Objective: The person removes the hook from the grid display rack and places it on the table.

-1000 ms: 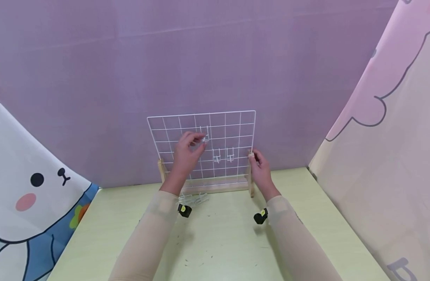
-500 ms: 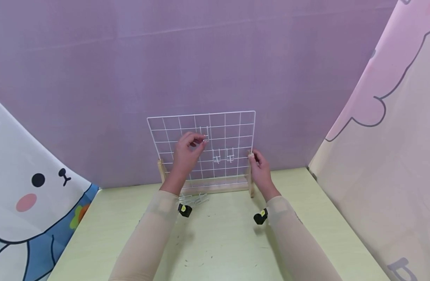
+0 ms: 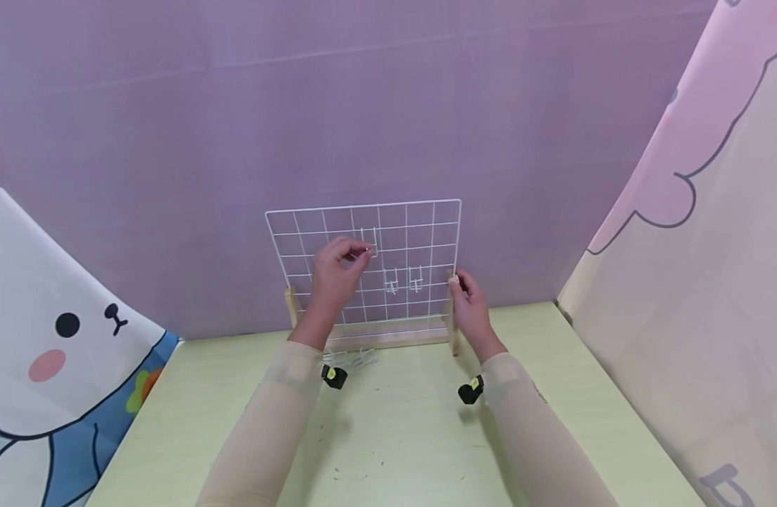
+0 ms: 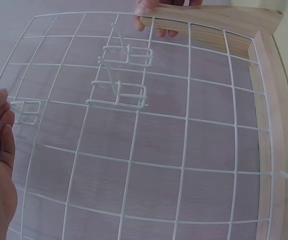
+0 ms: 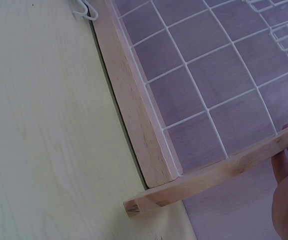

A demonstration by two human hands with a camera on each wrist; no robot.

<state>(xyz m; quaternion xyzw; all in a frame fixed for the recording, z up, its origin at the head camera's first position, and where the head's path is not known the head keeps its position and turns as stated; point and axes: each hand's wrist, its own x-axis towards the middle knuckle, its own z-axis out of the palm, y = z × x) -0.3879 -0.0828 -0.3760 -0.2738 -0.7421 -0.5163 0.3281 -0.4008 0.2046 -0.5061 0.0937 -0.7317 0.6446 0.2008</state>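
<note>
A white wire grid panel (image 3: 406,236) stands upright in a wooden base (image 3: 388,339). At its upper middle, my left hand (image 3: 334,276) pinches a white wire hook (image 4: 31,102) between thumb and fingers, with the hook against the grid. Two more white hooks, one (image 3: 392,284) beside the other (image 3: 416,283), hang lower on the panel. On the right, my right hand (image 3: 473,311) grips the upper end of the wooden side post (image 5: 219,175), thumb in front and fingers behind it.
Several loose white hooks (image 3: 359,360) lie on the pale table (image 3: 420,436) before the base, partly behind the left forearm. A purple cloth (image 3: 388,105) hangs close behind the grid. Printed cloths stand at the left (image 3: 20,317) and right (image 3: 699,282).
The left fingertips shift slightly at the hook, covering more of its lower end. My right hand and the grid stay in place.
</note>
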